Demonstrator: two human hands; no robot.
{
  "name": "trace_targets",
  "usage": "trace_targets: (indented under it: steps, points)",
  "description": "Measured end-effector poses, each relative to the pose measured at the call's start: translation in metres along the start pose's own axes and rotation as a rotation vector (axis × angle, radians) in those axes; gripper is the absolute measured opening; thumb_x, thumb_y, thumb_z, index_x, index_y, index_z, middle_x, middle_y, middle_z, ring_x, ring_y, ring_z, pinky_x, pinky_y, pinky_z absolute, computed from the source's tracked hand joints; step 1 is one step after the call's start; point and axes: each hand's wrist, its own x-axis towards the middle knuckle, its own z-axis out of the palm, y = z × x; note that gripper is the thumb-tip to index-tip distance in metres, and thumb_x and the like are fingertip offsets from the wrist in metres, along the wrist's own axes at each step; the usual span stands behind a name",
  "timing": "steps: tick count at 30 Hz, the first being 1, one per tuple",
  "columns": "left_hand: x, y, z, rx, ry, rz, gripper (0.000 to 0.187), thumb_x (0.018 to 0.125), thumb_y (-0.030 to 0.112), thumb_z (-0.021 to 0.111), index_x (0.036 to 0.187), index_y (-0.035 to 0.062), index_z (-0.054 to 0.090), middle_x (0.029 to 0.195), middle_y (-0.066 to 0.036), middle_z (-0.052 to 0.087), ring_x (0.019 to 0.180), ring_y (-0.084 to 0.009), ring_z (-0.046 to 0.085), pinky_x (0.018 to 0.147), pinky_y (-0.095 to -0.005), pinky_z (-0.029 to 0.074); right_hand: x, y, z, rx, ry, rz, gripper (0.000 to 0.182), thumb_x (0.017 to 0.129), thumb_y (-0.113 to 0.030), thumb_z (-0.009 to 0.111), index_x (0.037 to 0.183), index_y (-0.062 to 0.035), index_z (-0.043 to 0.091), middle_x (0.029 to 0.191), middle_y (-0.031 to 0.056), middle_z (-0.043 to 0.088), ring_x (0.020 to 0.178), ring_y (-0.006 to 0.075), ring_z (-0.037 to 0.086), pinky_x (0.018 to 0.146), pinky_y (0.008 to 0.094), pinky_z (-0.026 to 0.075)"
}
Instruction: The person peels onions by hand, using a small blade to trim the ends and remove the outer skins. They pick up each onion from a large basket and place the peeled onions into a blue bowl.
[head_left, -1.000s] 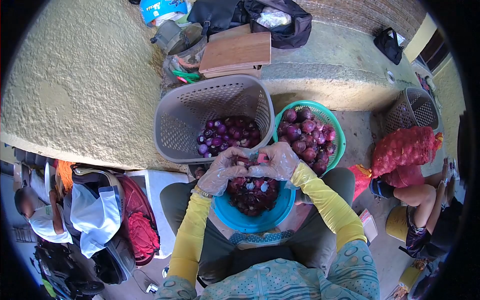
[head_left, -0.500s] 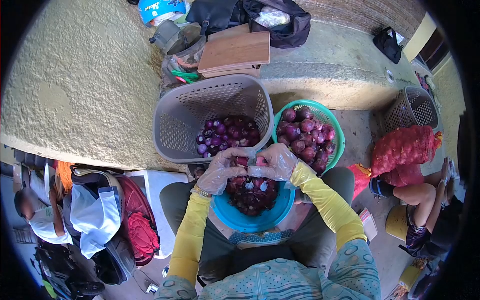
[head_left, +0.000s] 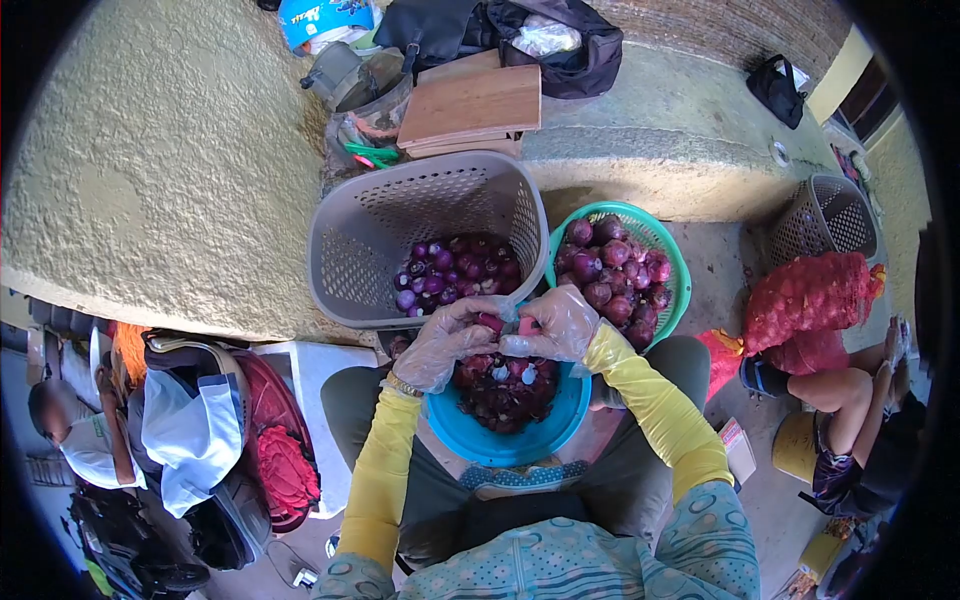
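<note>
My left hand (head_left: 455,340), in a clear plastic glove, is closed round a red onion (head_left: 490,321), mostly hidden by the fingers. Opposite it, my gloved right hand (head_left: 558,325) grips a small pink-handled tool (head_left: 528,326); its working end cannot be made out. Both hands meet above a blue basin (head_left: 507,455) of dark red onion skins (head_left: 505,400) with a few pale bits on top. Just beyond stands a grey perforated basket (head_left: 335,240) with peeled purple onions (head_left: 450,270) in it. A green colander (head_left: 683,285) to its right holds unpeeled red onions (head_left: 620,275).
Red mesh sacks of onions (head_left: 805,305) lie at the right, near another person's legs (head_left: 835,400). A second grey basket (head_left: 825,215) stands behind them. Wooden boards (head_left: 470,105) and dark bags (head_left: 560,50) rest on the ledge. Another person (head_left: 95,440) is at far left.
My hands stay over the basin with only slight finger movement; a little more of the onion shows in the left hand. The baskets and colander have not moved.
</note>
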Motion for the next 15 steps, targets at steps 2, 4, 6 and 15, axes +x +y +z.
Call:
trace_targets:
  steps: [2,4,6,15]
  points:
    - [0.0,-0.004,-0.001,0.01,0.018,0.002,0.038,0.096,0.016,0.072,0.13,0.0047,0.06,0.138,-0.008,0.056,0.122,-0.0202,0.061,0.1,-0.0368,0.057,0.0,0.0,0.0,-0.047,0.056,-0.041,0.053,0.083,-0.053,0.079,0.063,-0.0063,0.064,0.057,0.0162,0.059,0.055,0.0353,0.064,0.055,0.0415,0.049]
    - [0.001,-0.003,0.0,0.048,0.028,-0.019,0.031,0.098,0.017,0.068,0.127,0.0064,0.06,0.134,-0.007,0.057,0.117,-0.0184,0.062,0.098,-0.0356,0.058,0.0,-0.009,-0.006,-0.055,0.038,-0.055,0.053,0.082,-0.055,0.08,0.064,-0.0064,0.065,0.058,0.0159,0.06,0.056,0.0352,0.064,0.055,0.0418,0.05]
    - [0.003,-0.001,0.002,0.036,0.045,-0.006,0.03,0.099,0.019,0.067,0.126,0.0071,0.059,0.134,-0.006,0.057,0.116,-0.0177,0.062,0.097,-0.0352,0.058,0.0,-0.011,-0.008,-0.064,0.021,-0.067,0.054,0.081,-0.056,0.08,0.065,-0.0066,0.066,0.059,0.0157,0.061,0.056,0.035,0.065,0.056,0.0422,0.05]
    - [0.004,-0.001,0.001,0.008,0.072,0.011,0.026,0.102,0.022,0.066,0.123,0.008,0.06,0.131,-0.005,0.058,0.114,-0.0158,0.062,0.094,-0.0337,0.059,-0.001,-0.002,-0.002,-0.052,0.156,-0.032,0.053,0.072,-0.055,0.086,0.07,-0.0061,0.065,0.062,0.0145,0.062,0.06,0.0378,0.064,0.057,0.0442,0.049]
